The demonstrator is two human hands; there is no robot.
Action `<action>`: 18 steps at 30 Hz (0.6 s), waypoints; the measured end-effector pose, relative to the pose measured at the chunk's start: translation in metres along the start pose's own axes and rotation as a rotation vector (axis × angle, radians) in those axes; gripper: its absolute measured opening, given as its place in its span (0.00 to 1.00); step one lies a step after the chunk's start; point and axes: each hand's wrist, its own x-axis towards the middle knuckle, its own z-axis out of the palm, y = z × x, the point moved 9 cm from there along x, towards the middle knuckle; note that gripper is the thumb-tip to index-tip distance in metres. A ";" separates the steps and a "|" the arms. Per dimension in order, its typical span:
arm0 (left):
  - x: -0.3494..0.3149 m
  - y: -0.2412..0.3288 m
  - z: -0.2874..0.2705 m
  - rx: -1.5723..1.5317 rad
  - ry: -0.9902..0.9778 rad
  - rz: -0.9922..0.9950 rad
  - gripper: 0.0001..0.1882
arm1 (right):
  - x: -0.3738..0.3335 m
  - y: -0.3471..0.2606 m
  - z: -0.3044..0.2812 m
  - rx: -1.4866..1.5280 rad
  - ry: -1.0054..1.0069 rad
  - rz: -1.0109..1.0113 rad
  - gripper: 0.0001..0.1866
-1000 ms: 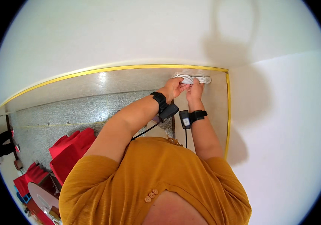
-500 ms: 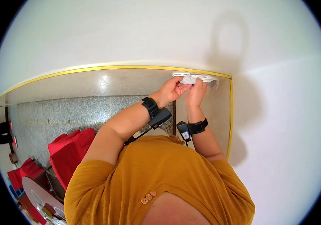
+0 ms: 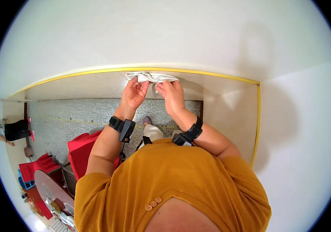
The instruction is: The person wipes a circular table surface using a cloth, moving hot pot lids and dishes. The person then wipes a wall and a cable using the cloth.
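A folded white cloth (image 3: 153,77) lies bunched along the thin yellow trim strip (image 3: 107,70) that runs across the wall. The fingers of my left hand (image 3: 134,94) grip the cloth from below, near its left end, with the palm turned partly up. My right hand (image 3: 173,96) holds the cloth's right part, its fingertips pressed into the folds. A small gap separates the two hands. Each wrist carries a black strap with a small black box. The thumb and finger ends are partly covered by the fabric.
White wall (image 3: 153,38) rises above the trim, and pale panelling (image 3: 227,104) runs below it to a corner at right. Speckled grey floor (image 3: 68,112) lies beneath. Red-covered chairs (image 3: 82,150) and a round table (image 3: 53,187) stand at lower left. Another person (image 3: 16,130) is at far left.
Both hands have moved left along the yellow trim with the cloth, away from the corner. They are now farther apart, and one of my shoes has come into view below.
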 end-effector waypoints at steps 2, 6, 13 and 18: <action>0.000 0.005 -0.005 -0.001 0.061 0.070 0.13 | 0.006 0.004 -0.008 0.052 0.040 0.084 0.14; 0.015 -0.034 0.014 0.033 -0.022 0.036 0.10 | 0.024 0.012 -0.059 0.092 0.151 0.176 0.15; 0.029 -0.101 0.028 0.085 0.148 -0.032 0.09 | 0.020 -0.018 -0.126 0.076 0.316 0.097 0.15; 0.025 -0.133 0.041 0.106 0.111 -0.063 0.14 | 0.014 -0.028 -0.146 -0.086 0.365 0.126 0.14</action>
